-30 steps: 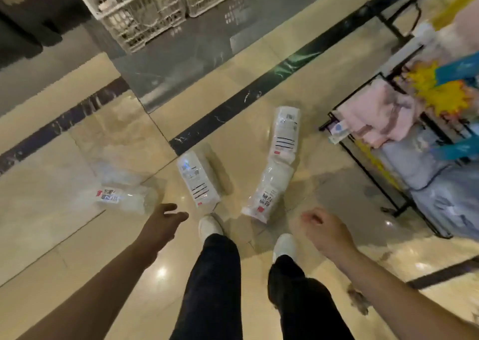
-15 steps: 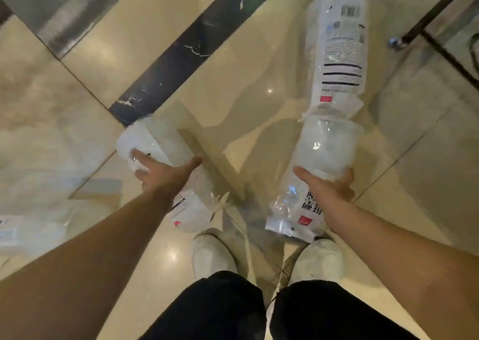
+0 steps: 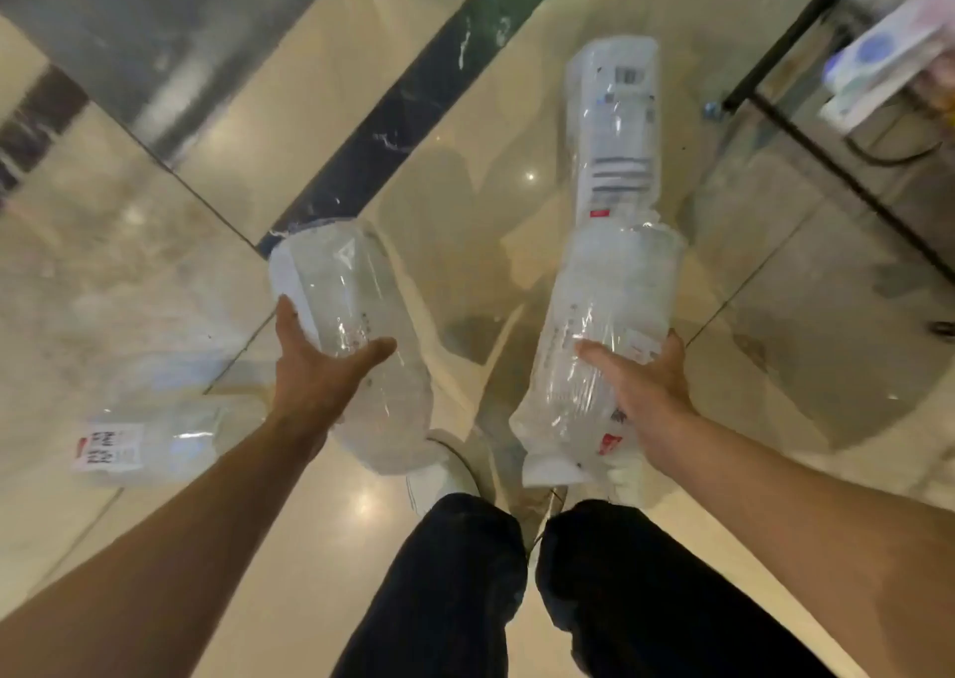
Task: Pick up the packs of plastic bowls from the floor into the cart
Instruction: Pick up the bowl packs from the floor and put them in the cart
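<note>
Four clear plastic-wrapped bowl packs show: left hand [image 3: 315, 367] grips one [image 3: 356, 336], right hand [image 3: 646, 383] another [image 3: 594, 346] (two lie on the glossy beige floor [image 3: 155, 274]).

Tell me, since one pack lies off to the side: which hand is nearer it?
Left. The left hand is beside the side pack; the right hand is far across.

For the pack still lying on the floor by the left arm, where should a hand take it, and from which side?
Judging by its pose, the pack on the floor lies flat on its side, a long cylinder with its label end pointing left. Best to come down from above and wrap the hand round its middle, across the long axis, where the stacked bowls give firm sides.
</note>
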A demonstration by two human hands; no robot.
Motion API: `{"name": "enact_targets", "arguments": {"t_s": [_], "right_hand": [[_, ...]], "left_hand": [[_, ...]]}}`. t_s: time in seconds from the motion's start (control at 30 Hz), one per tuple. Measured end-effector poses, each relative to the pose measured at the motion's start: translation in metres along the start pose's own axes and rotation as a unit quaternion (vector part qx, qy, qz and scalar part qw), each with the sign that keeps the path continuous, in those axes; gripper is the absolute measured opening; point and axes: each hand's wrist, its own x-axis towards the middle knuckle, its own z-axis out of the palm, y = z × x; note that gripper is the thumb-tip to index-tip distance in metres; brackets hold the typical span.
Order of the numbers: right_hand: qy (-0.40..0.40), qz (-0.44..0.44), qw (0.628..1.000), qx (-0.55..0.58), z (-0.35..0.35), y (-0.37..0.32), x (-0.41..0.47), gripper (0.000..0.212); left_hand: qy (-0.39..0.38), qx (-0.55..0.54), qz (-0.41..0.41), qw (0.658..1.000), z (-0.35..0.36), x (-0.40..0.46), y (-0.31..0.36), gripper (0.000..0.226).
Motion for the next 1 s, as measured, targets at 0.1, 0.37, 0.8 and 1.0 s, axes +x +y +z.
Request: {"name": "enact_targets", "arguments": {"t_s": [0.1, 0.37, 0.8, 1.0], "right_hand": [[-0.043, -0.039, 0.998, 0.026, -0.054, -0.049, -0.099, 0.090], [-0.101, -0.162, 0.973, 0.127, -0.222, -0.152, -0.392, 0.085], [0.088, -0.245, 0.910, 0.323, -0.338, -0.061, -0.597, 0.095], [0.175, -0.208, 0.878, 0.395, -0.350, 0.041, -0.654, 0.096]], "left_hand": [[-0.074, -0.074, 0.050, 0.993, -0.050, -0.073, 0.085, 0.110], [-0.331, -0.019, 0.175, 0.927, -0.176, -0.317, 0.318, 0.096], [-0.519, 0.091, 0.262, 0.808, -0.160, -0.494, 0.411, 0.099], [-0.604, 0.188, 0.278, 0.723, -0.115, -0.582, 0.382, 0.092]]}}
